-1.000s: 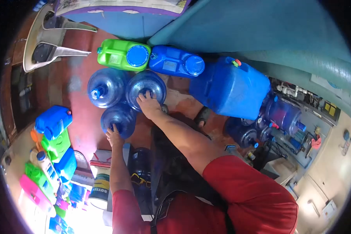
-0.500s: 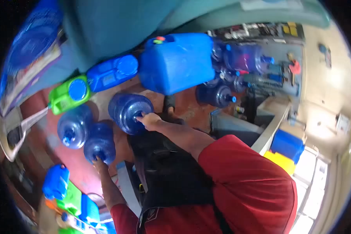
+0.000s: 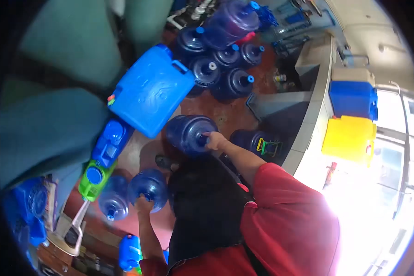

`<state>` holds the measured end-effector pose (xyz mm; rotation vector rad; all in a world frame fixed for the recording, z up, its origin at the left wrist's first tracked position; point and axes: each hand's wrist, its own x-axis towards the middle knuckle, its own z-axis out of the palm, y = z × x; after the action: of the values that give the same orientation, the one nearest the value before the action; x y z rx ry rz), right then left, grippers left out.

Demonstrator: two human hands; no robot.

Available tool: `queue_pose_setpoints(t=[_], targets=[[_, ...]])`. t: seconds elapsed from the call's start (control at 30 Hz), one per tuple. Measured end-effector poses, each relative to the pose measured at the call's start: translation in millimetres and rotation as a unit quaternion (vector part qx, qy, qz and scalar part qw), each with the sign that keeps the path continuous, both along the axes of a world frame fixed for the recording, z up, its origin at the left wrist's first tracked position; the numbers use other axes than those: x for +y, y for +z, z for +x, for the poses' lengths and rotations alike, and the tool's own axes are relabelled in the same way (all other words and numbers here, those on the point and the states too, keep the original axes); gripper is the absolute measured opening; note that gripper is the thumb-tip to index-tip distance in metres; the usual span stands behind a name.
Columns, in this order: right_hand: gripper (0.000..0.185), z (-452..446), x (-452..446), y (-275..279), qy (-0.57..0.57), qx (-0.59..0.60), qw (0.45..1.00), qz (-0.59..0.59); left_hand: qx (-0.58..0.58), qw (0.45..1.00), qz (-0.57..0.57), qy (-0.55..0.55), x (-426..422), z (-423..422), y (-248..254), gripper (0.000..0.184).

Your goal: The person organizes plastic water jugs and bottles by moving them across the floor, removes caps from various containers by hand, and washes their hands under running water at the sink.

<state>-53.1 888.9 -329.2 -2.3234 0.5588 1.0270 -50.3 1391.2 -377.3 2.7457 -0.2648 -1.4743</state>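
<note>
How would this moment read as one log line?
left hand gripping round translucent blue plastic bottle by neck; right hand gripping matching bottle by neck; nearby, large blue boxy plastic container

One head-worn camera looks forward and steeply down in a wide round view, the red sleeve point(image 3: 287, 207) close at lower right, the floor point(image 3: 223, 112) farther off mid-frame, a bright window point(image 3: 391, 158) at the right edge.

The right hand point(image 3: 215, 140), at centre, partly hides the top of one jug point(image 3: 188, 131); the left hand point(image 3: 144, 204), lower left, that of a second jug point(image 3: 149, 183). The window point(image 3: 386, 161) at right is washed out.
</note>
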Motion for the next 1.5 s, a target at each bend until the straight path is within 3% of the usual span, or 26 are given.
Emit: queue_pose_setpoints(t=[0.03,0.1,0.17,0.23,0.4,0.53,0.6,0.7,0.77,0.83,1.03,1.2,1.27,1.33,1.5], targets=[[0.078,-1.8,-11.7,2.8,-0.064,0.012,0.998,-0.005,-0.028,0.999,-0.014,-0.036,-31.7,23.4,44.6,0.053],[0.073,-16.9,-38.2,-6.6,-0.155,-0.008,0.988,-0.022,-0.005,0.998,-0.020,-0.063,-72.4,56.7,70.4,0.053],[0.074,-34.1,-63.5,-8.4,-0.190,-0.013,0.981,-0.028,0.020,0.995,-0.023,-0.091,-101.5,73.0,92.3,0.053],[0.074,-47.6,-92.5,-2.5,-0.222,-0.024,0.974,-0.039,-0.051,0.986,-0.071,-0.139,-135.4,85.4,111.7,0.051],[0.070,-87.6,-161.7,17.1,-0.330,0.033,0.943,-0.012,-0.083,0.969,-0.141,-0.188,-233.8,117.4,185.6,0.049],[0.070,-101.5,-202.0,65.5,-0.424,0.048,0.904,0.027,-0.086,0.952,-0.196,-0.217,-318.9,140.0,265.0,0.050],[0.063,-112.0,-220.6,72.7,-0.457,0.037,0.889,-0.009,-0.084,0.950,-0.196,-0.229,-354.7,149.8,298.9,0.050],[0.054,-114.0,-244.5,114.7,-0.479,0.042,0.876,-0.020,-0.096,0.938,-0.223,-0.248,-400.5,159.0,333.6,0.051],[0.059,-117.7,-261.8,134.4,-0.494,0.040,0.868,-0.026,-0.112,0.925,-0.248,-0.264,-428.1,165.3,349.6,0.050],[0.065,-121.9,-275.0,156.4,-0.509,0.043,0.859,-0.035,-0.124,0.911,-0.293,-0.261,-453.7,173.3,361.2,0.047],[0.046,-118.3,-296.0,246.7,-0.551,-0.053,0.824,-0.122,-0.215,0.829,-0.435,-0.278,-529.0,205.6,362.5,0.044],[0.045,-109.3,-305.7,278.6,-0.538,-0.210,0.789,-0.209,-0.234,0.805,-0.442,-0.319,-594.9,224.5,359.7,0.044],[0.047,-97.5,-315.2,287.7,-0.505,-0.208,0.800,-0.248,-0.230,0.797,-0.444,-0.340,-615.0,234.1,353.3,0.044],[0.050,-80.9,-324.2,300.0,-0.454,-0.225,0.778,-0.373,-0.241,0.772,-0.451,-0.376,-632.9,244.7,345.9,0.044],[0.057,-51.0,-367.0,338.7,-0.503,-0.234,0.758,-0.342,-0.250,0.767,-0.442,-0.393,-666.2,262.2,329.6,0.046]])
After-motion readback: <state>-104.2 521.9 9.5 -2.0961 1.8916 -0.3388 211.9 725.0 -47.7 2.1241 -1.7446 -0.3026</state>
